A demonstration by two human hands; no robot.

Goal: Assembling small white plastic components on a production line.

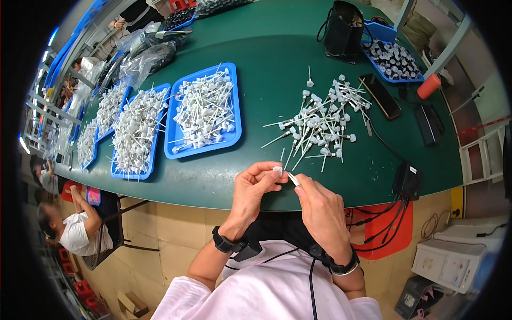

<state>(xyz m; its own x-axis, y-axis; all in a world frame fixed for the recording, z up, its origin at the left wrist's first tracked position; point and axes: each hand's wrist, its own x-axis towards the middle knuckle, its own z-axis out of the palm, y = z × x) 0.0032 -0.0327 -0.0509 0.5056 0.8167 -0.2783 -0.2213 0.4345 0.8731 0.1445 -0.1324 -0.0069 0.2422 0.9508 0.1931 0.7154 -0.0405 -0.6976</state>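
The left hand [250, 188] pinches a small white-headed piece [278, 170] between thumb and forefinger, just above the near edge of the table. The right hand [323, 210] is closed on a slim, pale pointed tool [294, 180], its tip angled toward that piece (whether tip and piece touch, I cannot tell).

Just beyond the hands, a loose heap of white-headed stems [325, 121] is spread on the green tabletop [272, 58], the stems pointing every way. To its left sits a blue tray [236, 106] piled with similar pieces, and beside that a second, equally laden tray [130, 175]. Right of the heap lies a dark smartphone [381, 96]; a black open-topped bag [343, 33] stands behind it, next to a blue bin of clear-and-black parts [394, 60]. An orange-red cylinder [429, 86] is near the table's right edge, and a black box [407, 181] with cables is nearer the person. Far left, someone in a white top [80, 234] sits on a chair.
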